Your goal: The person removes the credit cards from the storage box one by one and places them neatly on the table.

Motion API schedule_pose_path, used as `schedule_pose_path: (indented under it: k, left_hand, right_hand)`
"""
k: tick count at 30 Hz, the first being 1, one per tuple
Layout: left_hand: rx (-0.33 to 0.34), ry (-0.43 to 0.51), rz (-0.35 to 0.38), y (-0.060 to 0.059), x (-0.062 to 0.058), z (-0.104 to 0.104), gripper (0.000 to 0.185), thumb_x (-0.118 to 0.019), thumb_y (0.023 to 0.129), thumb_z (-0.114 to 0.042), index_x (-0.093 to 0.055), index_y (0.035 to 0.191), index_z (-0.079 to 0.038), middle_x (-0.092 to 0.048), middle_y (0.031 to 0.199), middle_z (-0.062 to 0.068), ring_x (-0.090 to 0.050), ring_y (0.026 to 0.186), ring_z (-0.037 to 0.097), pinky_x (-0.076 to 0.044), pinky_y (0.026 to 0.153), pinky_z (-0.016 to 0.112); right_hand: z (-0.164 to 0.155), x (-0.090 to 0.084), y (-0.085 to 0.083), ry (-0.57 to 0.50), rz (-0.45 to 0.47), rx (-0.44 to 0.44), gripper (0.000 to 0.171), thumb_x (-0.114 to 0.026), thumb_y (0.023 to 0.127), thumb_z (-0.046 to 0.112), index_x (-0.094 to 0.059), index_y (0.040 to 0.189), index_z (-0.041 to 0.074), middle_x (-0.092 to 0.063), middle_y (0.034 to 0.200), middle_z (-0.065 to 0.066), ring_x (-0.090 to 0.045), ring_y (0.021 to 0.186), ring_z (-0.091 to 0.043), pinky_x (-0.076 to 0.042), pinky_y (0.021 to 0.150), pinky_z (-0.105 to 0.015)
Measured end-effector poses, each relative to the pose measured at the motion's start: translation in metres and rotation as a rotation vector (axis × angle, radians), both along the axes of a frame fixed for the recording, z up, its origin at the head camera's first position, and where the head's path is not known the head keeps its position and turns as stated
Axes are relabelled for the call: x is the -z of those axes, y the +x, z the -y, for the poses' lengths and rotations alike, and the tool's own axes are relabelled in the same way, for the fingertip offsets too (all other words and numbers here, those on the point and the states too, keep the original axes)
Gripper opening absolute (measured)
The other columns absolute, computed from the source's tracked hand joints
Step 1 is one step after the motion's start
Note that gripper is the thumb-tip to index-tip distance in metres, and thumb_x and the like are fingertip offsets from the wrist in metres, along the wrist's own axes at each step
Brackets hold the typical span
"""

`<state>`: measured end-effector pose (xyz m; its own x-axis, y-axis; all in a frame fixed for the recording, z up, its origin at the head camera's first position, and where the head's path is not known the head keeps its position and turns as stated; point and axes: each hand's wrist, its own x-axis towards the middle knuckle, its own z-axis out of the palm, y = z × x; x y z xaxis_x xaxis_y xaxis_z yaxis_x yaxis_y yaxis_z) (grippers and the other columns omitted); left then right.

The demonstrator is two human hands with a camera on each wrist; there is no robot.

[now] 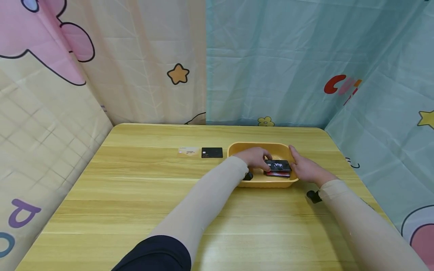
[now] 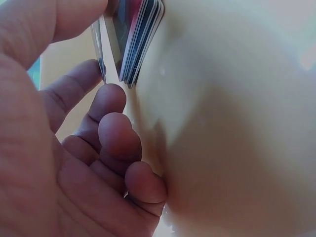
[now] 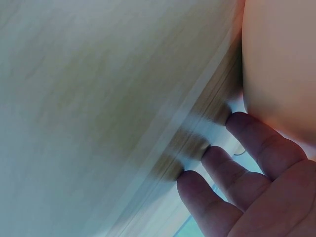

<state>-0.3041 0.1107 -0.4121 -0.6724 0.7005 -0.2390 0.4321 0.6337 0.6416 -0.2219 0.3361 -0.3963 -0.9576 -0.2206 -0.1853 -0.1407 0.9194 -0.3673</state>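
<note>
A yellow plastic basket [image 1: 264, 184] stands on the table, with a stack of cards [image 1: 278, 174] in its right part. My left hand [image 1: 252, 157] reaches inside and pinches a black "Vip" card [image 1: 279, 165] at its left edge, over the stack. The left wrist view shows the fanned edges of the stacked cards [image 2: 143, 39], with a thin card standing apart from them at the fingers. My right hand [image 1: 308, 170] holds the basket's right end at the rim. Its other fingers [image 3: 202, 195] lie outside the wall, their tips down at the tabletop.
To the left of the basket, a black VIP card [image 1: 212, 152] and a pale yellow card [image 1: 188, 151] lie side by side on the wooden table [image 1: 152, 195]. Patterned curtains [image 1: 264, 67] enclose the table's back and sides.
</note>
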Motion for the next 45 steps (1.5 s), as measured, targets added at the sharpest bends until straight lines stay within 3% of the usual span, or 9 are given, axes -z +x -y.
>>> schedule_pose_path:
  k: [4,10,17,27,34,45]
  left_hand:
    - [-0.004,0.001,0.006,-0.0021,0.0013,-0.0014,0.055,-0.081,0.089,-0.035,-0.065,0.140,-0.022,-0.065,0.129,-0.002,-0.062,0.100,0.016,-0.055,0.077,0.028]
    - [0.001,0.044,-0.038,-0.0032,0.0017,-0.0022,0.051,-0.080,0.090,-0.029,-0.065,0.137,-0.017,-0.066,0.114,0.000,-0.060,0.095,0.016,-0.049,0.079,0.025]
    - [-0.002,0.067,-0.027,-0.0019,-0.0006,-0.0008,0.052,-0.076,0.092,-0.020,-0.062,0.141,-0.015,-0.066,0.123,0.002,-0.059,0.093,0.017,-0.049,0.070,0.025]
    - [-0.001,0.051,-0.063,-0.0074,0.0019,-0.0055,0.059,-0.082,0.092,-0.026,-0.061,0.146,-0.012,-0.064,0.109,0.000,-0.058,0.095,0.015,-0.046,0.082,0.023]
    - [0.025,0.046,-0.110,-0.0071,-0.0005,-0.0047,0.058,-0.079,0.095,-0.021,-0.058,0.148,-0.011,-0.065,0.102,0.001,-0.057,0.087,0.013,-0.044,0.076,0.021]
    - [-0.003,0.065,-0.088,-0.0059,0.0012,-0.0062,0.056,-0.079,0.095,-0.020,-0.060,0.147,-0.014,-0.061,0.093,0.000,-0.055,0.080,0.012,-0.045,0.069,0.022]
  right_hand:
    - [0.0008,-0.0005,-0.0008,0.004,0.002,0.003,0.069,-0.036,0.109,0.011,0.002,0.162,-0.011,-0.038,0.151,-0.047,-0.055,0.131,-0.056,-0.042,0.110,-0.067]
    - [0.0008,-0.0004,-0.0018,0.012,0.006,0.005,0.069,-0.036,0.109,0.011,0.002,0.162,-0.011,-0.037,0.152,-0.047,-0.054,0.133,-0.057,-0.041,0.112,-0.067]
    - [0.0006,-0.0002,-0.0016,0.014,0.015,0.013,0.069,-0.036,0.109,0.011,0.003,0.163,-0.010,-0.035,0.154,-0.046,-0.051,0.135,-0.058,-0.039,0.113,-0.068]
    - [0.0012,-0.0017,-0.0016,0.018,0.005,0.007,0.069,-0.036,0.109,0.011,0.001,0.163,-0.010,-0.037,0.151,-0.047,-0.060,0.123,-0.052,-0.045,0.108,-0.066]
    - [0.0022,-0.0038,-0.0008,0.019,0.027,0.015,0.069,-0.035,0.111,0.013,0.004,0.163,-0.008,-0.035,0.154,-0.046,-0.055,0.132,-0.056,-0.041,0.112,-0.068]
    - [0.0012,-0.0021,0.0002,0.013,0.032,0.020,0.069,-0.034,0.110,0.012,0.005,0.163,-0.008,-0.033,0.156,-0.045,-0.050,0.137,-0.057,-0.038,0.115,-0.068]
